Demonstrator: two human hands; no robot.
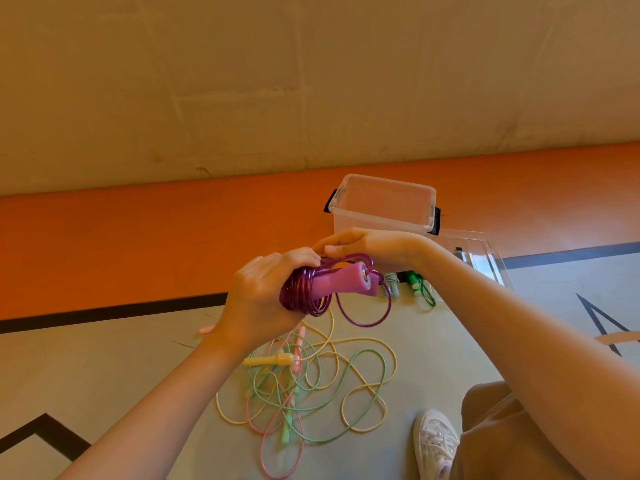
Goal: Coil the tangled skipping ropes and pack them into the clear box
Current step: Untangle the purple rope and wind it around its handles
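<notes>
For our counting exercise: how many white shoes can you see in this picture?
1. The white shoe is at the lower right, on the grey floor beside the tangled ropes. A second shoe may be hidden out of frame.

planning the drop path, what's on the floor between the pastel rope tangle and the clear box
In the head view, a green rope and a grey-blue rope lie there, just before the clear box.

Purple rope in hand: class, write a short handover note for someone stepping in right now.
Left hand grips the purple rope coiled round its pink handles.
Right hand pinches the loose end loop.
Clear box stands open and looks empty, lid beside it.
Done: purple rope nearly coiled.
Left: box it, then untangle the pastel ropes on the floor; also a green rope near the box.
</notes>
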